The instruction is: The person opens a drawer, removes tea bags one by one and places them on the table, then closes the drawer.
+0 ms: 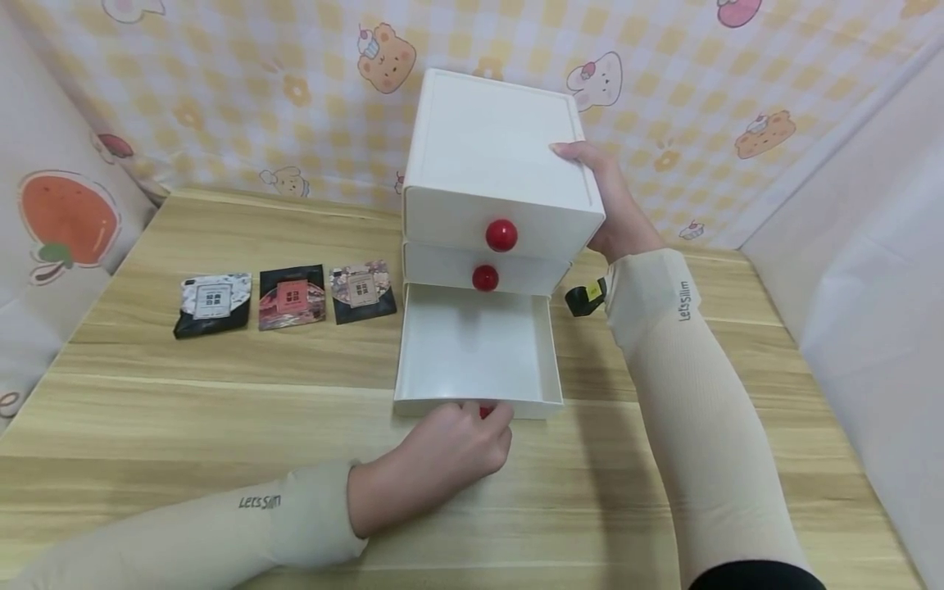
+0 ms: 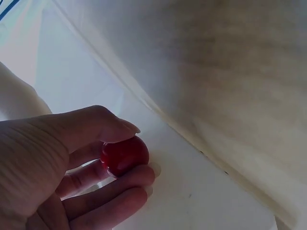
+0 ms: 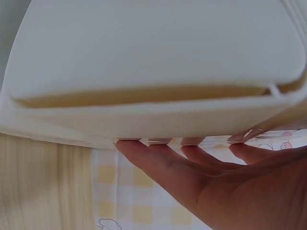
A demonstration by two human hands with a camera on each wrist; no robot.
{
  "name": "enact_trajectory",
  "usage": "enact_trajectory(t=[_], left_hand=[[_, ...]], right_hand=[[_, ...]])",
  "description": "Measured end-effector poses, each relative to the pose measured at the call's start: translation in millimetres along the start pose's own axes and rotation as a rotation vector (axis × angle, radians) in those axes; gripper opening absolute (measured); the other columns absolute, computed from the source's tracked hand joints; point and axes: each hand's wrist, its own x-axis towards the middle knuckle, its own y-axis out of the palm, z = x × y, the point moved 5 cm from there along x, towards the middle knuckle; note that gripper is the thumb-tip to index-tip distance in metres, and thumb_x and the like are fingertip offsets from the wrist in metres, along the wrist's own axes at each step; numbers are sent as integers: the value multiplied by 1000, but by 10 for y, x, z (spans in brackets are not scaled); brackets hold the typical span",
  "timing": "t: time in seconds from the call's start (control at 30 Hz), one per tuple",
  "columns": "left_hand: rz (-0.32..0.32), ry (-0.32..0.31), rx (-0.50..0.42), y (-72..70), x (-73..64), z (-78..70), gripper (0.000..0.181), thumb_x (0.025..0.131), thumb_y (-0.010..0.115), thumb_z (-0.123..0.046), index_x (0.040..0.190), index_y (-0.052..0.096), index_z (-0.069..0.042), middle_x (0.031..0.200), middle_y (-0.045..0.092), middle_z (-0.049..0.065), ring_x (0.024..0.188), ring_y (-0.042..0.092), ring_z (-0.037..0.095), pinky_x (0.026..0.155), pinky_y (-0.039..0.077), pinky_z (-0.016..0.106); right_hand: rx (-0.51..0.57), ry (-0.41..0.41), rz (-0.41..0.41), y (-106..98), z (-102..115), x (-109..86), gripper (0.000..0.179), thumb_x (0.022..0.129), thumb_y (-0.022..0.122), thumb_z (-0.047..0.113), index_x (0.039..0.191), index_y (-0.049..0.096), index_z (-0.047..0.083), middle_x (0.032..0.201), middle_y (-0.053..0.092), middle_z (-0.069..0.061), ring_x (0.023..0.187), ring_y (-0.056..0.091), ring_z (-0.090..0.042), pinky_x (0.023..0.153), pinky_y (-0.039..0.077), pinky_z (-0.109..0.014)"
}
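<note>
A white drawer unit [image 1: 501,131] with red ball knobs stands on the table. Its bottom drawer [image 1: 472,348] is pulled out and holds nothing, while the two drawers above are closed. My left hand [image 1: 450,451] pinches the red knob [image 2: 127,157] on the bottom drawer's front between thumb and fingers. On the unit's right side lies my right hand [image 1: 615,201], its thumb over the top edge. The right wrist view shows the fingers [image 3: 168,172] extended against the side wall.
Three flat sachets lie in a row left of the unit: a black-and-white one [image 1: 214,303], a red-and-black one [image 1: 292,297] and a floral one [image 1: 363,291]. A patterned cloth [image 1: 295,98] hangs behind. A black wrist device [image 1: 585,299] sits by the right cuff.
</note>
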Motion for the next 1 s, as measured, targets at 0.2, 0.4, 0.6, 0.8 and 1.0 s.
enact_trajectory(t=[0.2, 0.4, 0.6, 0.8, 1.0], left_hand=[[-22, -38, 16, 4, 20, 85, 15, 87, 70, -4, 82, 76, -17, 86, 61, -1, 49, 45, 7, 39, 29, 17], [-29, -88, 10, 51, 67, 223, 20, 83, 69, 1, 81, 76, -18, 85, 59, 0, 49, 45, 9, 39, 31, 18], [-58, -102, 28, 121, 126, 268, 21, 83, 68, 2, 78, 75, -18, 81, 57, -2, 48, 43, 8, 39, 32, 19], [-35, -119, 26, 160, 208, 365, 21, 84, 70, 1, 83, 77, -18, 84, 59, -1, 50, 46, 8, 40, 37, 19], [-31, -162, -24, 240, 260, 527, 22, 84, 69, 4, 85, 78, -16, 89, 63, 1, 51, 48, 8, 41, 41, 20]], right_hand=[[1, 27, -24, -23, 0, -24, 65, 96, 45, 37, 158, 25, 34, 131, 51, -6, 106, 60, -20, 76, 58, -29], [0, 33, -21, -23, -10, -26, 64, 96, 44, 38, 157, 25, 35, 131, 50, -6, 107, 60, -20, 77, 57, -30], [5, 27, -15, -20, -6, -21, 65, 96, 45, 38, 158, 25, 35, 132, 51, -6, 108, 60, -21, 77, 57, -31], [5, 11, -14, -11, 3, -20, 66, 96, 46, 37, 158, 25, 33, 132, 51, -6, 107, 61, -20, 77, 58, -30], [0, -11, 3, 11, 8, -7, 66, 96, 45, 37, 159, 24, 33, 132, 50, -6, 108, 59, -21, 78, 57, -30]])
